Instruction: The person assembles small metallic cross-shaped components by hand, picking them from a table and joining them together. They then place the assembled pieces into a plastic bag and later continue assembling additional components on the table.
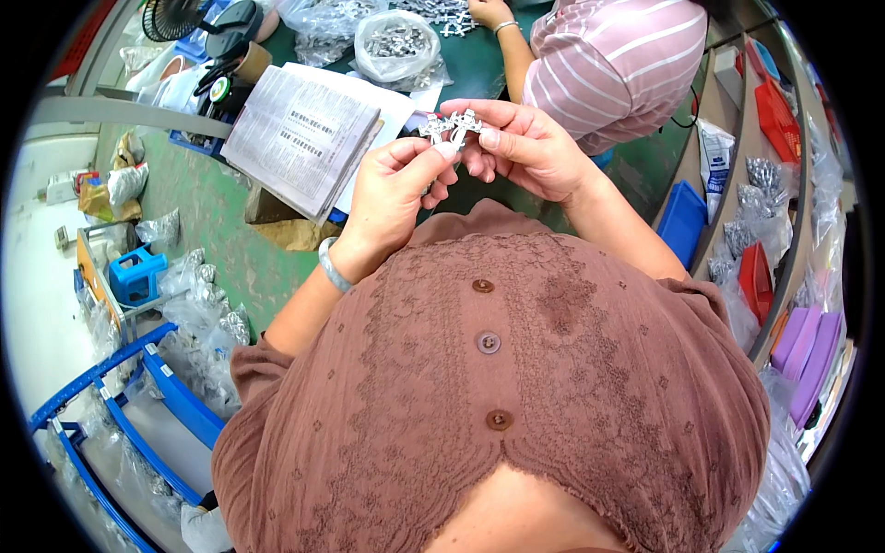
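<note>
Both of my hands are raised in front of my chest over a green table (479, 64). Together they pinch a small silvery metal part (450, 125) with several prongs. My left hand (396, 189) grips its lower left side with thumb and forefinger; a pale bangle (332, 267) sits on that wrist. My right hand (525, 147) holds the right side of the part, thumb on top. My brown buttoned shirt (498, 369) fills the lower half of the view.
A stack of printed sheets (300, 134) lies on the table to the left. Clear bags of metal parts (398, 46) sit behind it. Another person in a striped shirt (618, 55) works opposite. Shelves with red and blue bins (756, 276) stand right; blue racks (138, 396) lower left.
</note>
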Available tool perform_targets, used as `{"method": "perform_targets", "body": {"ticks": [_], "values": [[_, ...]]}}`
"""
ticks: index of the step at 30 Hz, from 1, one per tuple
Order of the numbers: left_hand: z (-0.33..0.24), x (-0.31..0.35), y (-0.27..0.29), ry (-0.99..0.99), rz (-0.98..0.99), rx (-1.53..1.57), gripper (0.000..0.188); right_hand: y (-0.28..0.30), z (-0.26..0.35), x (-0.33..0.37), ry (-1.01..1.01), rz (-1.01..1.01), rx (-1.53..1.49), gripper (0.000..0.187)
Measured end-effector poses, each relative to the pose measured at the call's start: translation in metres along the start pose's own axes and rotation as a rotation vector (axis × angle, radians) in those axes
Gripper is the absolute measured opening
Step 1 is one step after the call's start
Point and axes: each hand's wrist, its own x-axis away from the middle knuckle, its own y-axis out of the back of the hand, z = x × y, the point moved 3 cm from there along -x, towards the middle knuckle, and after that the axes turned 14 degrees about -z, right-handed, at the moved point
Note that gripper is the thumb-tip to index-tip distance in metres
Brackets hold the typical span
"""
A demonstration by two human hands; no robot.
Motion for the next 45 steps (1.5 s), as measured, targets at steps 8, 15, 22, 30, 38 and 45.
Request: {"method": "perform_targets", "body": {"ticks": [8, 15, 22, 30, 38, 45], "values": [[0.0, 0.006, 0.009, -0.013, -0.05, 0.039, 0.014, -0.005, -0.002, -0.009, -0.065, 0.077, 0.029, 0.039], [0.003, 0.009, 0.02, -0.038, -0.106, 0.061, 0.013, -0.015, -0.006, -0.018, -0.13, 0.102, -0.037, 0.038], [0.009, 0.008, 0.03, -0.064, -0.144, 0.049, 0.013, -0.019, -0.008, -0.026, -0.199, 0.111, -0.004, 0.04], [0.011, 0.013, 0.033, -0.019, -0.174, -0.032, 0.013, -0.018, -0.01, -0.027, -0.233, 0.108, 0.02, 0.039], [0.011, 0.013, 0.032, -0.02, -0.163, -0.035, 0.014, -0.018, -0.007, -0.029, -0.247, 0.093, 0.025, 0.034], [0.008, 0.012, 0.029, -0.01, -0.127, -0.066, 0.015, -0.016, -0.004, -0.028, -0.251, 0.076, 0.043, 0.033]]}}
